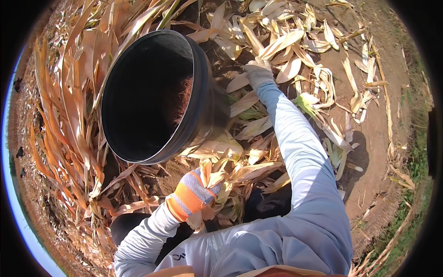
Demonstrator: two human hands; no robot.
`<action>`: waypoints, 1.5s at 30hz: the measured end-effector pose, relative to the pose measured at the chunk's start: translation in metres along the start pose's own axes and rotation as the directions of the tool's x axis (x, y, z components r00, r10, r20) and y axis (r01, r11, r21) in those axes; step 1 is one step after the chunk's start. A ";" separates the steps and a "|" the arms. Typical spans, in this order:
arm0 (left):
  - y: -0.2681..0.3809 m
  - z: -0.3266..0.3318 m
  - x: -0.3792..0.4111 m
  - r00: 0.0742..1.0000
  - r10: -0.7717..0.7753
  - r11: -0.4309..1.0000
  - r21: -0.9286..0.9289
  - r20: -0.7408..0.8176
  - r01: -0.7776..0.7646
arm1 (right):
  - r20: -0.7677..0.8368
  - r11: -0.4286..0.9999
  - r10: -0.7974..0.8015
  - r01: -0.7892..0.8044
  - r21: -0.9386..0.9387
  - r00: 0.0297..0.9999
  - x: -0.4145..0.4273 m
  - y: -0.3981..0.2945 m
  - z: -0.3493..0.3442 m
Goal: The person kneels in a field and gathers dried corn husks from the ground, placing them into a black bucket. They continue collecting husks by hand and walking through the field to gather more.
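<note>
My left hand (193,194), in an orange and grey striped knit glove, is closed around a dry corn husk (205,171) close to my body. Whether an ear is inside that husk is hidden. My right hand (259,72), in a pale knit glove, reaches far forward to the loose dry husks (284,45) on the ground. Its fingertips are among the leaves, and its grip is hard to make out. Left of that hand, a large black bucket (204,100) shows its open mouth. Reddish-brown corn silk (186,98) lies inside it; the rest of its inside is dark.
Dry cornstalks with long leaves (76,104) lie in a thick heap along the left. More husks (256,169) cover the ground before my knees. Bare soil (375,135) runs along the right, with a strip of green grass (420,159) beyond.
</note>
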State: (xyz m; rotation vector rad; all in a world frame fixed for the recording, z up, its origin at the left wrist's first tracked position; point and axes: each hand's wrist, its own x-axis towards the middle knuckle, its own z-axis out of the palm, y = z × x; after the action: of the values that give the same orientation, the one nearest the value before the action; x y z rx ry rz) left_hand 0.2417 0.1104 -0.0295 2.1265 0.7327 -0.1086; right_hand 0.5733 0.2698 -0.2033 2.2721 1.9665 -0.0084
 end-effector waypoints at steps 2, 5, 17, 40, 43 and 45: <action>-0.009 0.006 -0.002 0.999 0.028 0.999 0.046 -0.022 -0.027 | 0.060 0.988 0.050 -0.058 0.144 0.997 -0.003 0.013 -0.029; -0.007 0.007 0.010 0.995 -0.064 0.994 -0.095 -0.074 0.057 | -0.019 0.761 0.297 -0.224 0.609 0.955 -0.011 0.048 -0.058; -0.011 0.041 0.010 0.988 -0.155 0.978 -0.135 0.021 0.156 | -0.104 0.982 -0.185 0.187 0.004 0.977 -0.028 0.048 0.012; 0.018 0.073 0.142 0.750 -0.660 0.096 -0.995 -0.038 0.034 | -0.274 0.954 -0.192 0.245 0.174 0.942 -0.236 -0.016 -0.102; 0.005 0.068 0.143 0.710 -0.697 0.187 -0.981 -0.099 0.047 | -0.321 0.857 -0.049 0.205 0.473 0.946 -0.231 -0.005 -0.117; 0.004 0.064 0.141 0.769 -0.620 0.275 -0.961 -0.156 0.027 | -0.211 0.792 0.103 0.048 0.609 0.972 -0.226 0.006 -0.138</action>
State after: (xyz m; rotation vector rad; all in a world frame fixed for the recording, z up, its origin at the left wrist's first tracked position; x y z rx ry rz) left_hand 0.3717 0.1255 -0.1124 0.7722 1.1994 0.5854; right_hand 0.5341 0.0615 -0.0450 2.8022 2.3050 -0.4671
